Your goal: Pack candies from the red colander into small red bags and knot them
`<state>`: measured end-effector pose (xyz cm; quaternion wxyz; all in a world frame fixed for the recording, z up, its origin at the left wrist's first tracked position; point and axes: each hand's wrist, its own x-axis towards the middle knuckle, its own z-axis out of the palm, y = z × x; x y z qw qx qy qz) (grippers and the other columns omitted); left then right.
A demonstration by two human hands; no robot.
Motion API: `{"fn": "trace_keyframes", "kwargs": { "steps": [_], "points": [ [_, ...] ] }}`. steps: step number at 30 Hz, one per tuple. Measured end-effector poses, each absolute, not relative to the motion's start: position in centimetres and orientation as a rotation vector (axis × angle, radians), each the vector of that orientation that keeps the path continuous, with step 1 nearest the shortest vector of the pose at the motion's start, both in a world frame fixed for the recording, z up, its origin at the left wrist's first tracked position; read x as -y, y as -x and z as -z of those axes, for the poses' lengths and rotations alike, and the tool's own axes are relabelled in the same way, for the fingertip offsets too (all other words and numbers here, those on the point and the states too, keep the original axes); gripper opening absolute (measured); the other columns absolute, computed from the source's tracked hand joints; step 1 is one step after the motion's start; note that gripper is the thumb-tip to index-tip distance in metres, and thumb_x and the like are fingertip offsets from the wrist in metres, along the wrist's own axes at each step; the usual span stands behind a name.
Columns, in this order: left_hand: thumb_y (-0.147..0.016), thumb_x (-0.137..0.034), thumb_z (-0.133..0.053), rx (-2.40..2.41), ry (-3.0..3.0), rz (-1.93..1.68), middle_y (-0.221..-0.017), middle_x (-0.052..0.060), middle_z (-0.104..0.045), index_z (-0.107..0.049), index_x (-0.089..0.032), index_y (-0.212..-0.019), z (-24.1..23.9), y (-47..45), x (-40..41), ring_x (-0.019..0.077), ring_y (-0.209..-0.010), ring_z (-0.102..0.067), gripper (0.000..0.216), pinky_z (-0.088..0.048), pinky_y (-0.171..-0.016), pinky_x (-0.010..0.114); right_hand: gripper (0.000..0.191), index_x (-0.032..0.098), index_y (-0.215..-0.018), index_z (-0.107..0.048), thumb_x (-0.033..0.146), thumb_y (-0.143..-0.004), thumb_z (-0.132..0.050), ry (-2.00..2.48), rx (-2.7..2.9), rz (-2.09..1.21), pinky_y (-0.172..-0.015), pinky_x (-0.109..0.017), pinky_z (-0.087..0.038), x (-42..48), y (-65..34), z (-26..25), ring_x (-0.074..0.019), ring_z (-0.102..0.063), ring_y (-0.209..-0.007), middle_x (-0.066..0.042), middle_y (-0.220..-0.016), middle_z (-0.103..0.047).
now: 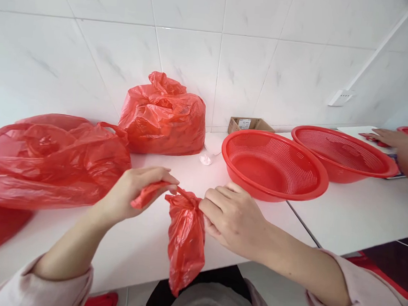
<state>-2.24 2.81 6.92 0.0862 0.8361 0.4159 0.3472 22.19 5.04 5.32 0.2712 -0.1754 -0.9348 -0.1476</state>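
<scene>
A small red plastic bag (187,241) hangs between my hands over the front edge of the white table (139,251). My left hand (145,186) is closed on one twisted end of the bag's top, which sticks out past the fingers. With curled fingers, my right hand (234,214) grips the other side of the top, close to the gathered neck. The bag's lower part hangs down and looks loosely filled; what is inside cannot be made out. Just beyond my right hand stands a red plastic colander (273,170).
Big red plastic bags, one full and knotted (164,119), another lying lower (58,165), stand at the left and back. A second colander (345,152), a cardboard box (250,124) and a crumpled whitish scrap (206,159) lie beyond. Another person's hand (396,139) reaches in at right.
</scene>
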Motion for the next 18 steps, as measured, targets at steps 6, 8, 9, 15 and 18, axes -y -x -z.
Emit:
{"fn": "trace_keyframes", "kwargs": {
  "steps": [6,8,9,15,18],
  "points": [
    [-0.092,-0.029,-0.057,-1.316,-2.11,-0.88,-0.086,0.004,-0.073,-0.069,-0.02,-0.094,-8.1,1.5,-2.0,0.0187,-0.079,-0.069,0.015,-0.054,-0.068,0.027,0.008,0.018,-0.089,-0.058,0.021,-0.084,-0.063,0.651,2.454,-0.409,-0.07,-0.031,-0.04,-5.6,-23.0,-3.0,-0.0162,-0.055,-0.077,-0.003,-0.087,-0.062],
    [-0.092,-0.029,-0.059,-1.28,-2.009,-0.879,-0.084,0.002,-0.073,-0.068,-0.02,-0.091,-8.7,0.6,-1.8,0.016,-0.074,-0.069,0.012,-0.054,-0.065,0.024,0.047,0.02,-0.116,-0.054,0.04,-0.079,-0.074,0.676,2.317,-0.705,-0.083,-0.033,-0.044,-6.1,-22.6,-2.6,-0.021,-0.057,-0.101,-0.008,-0.115,-0.061],
    [-0.091,-0.029,-0.06,-1.24,-1.998,-0.878,-0.083,0.001,-0.072,-0.068,-0.021,-0.09,-9.0,0.1,-1.8,0.0149,-0.072,-0.069,0.011,-0.054,-0.064,0.024,0.065,0.022,-0.126,-0.05,0.048,-0.073,-0.078,0.652,2.252,-0.803,-0.088,-0.035,-0.045,-6.2,-22.1,-2.4,-0.0231,-0.055,-0.11,-0.01,-0.125,-0.057],
    [-0.09,-0.018,-0.061,-1.229,-2.159,-1.215,-0.084,-0.001,-0.067,-0.067,-0.021,-0.083,-10.1,-1.0,-1.3,0.0112,-0.073,-0.065,0.009,-0.052,-0.063,0.021,0.026,0.02,-0.07,-0.051,0.037,-0.089,-0.057,0.719,2.052,-0.985,-0.066,-0.027,-0.043,-5.1,-17.4,0.4,-0.0129,-0.05,-0.064,0.002,-0.067,-0.054],
    [-0.09,-0.016,-0.062,-1.27,-2.17,-1.381,-0.081,-0.002,-0.067,-0.068,-0.024,-0.085,-10.4,-0.3,-0.4,0.0107,-0.074,-0.065,0.011,-0.052,-0.062,0.02,0.03,0.02,-0.064,-0.041,0.031,-0.089,-0.051,0.722,2.063,-0.903,-0.065,-0.027,-0.039,-4.5,-16.4,0.6,-0.0114,-0.044,-0.06,0.003,-0.062,-0.047]
  ]
}}
